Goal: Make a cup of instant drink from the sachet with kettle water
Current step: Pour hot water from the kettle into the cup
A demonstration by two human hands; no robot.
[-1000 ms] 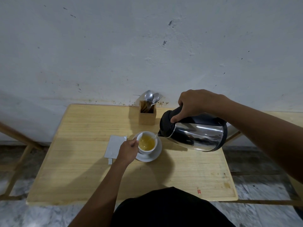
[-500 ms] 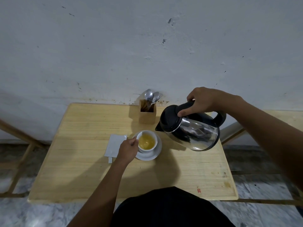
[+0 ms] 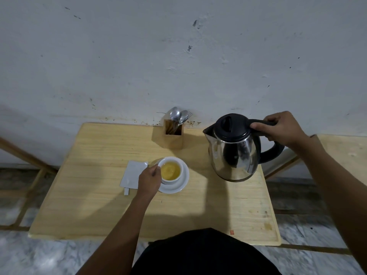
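Observation:
A white cup [image 3: 171, 180] full of yellow drink sits on a white saucer [image 3: 179, 185] in the middle of the wooden table [image 3: 103, 203]. My left hand [image 3: 149, 180] grips the cup's left side. A steel kettle [image 3: 234, 155] with a black lid stands upright at the table's right. Whether its base touches the wood cannot be told. My right hand [image 3: 280, 128] is closed on its black handle. A torn white sachet [image 3: 133, 174] lies flat just left of the cup, with its torn-off strip [image 3: 126, 191] in front of it.
A wooden holder [image 3: 173, 138] with spoons and a fork stands at the table's back edge against the white wall. Another wooden surface [image 3: 345, 149] lies to the right. A marble floor surrounds the table. My dark clothing fills the bottom centre.
The kettle has swung from tilted over the cup to upright and moved right and back, away from the cup. My left hand has stayed on the cup.

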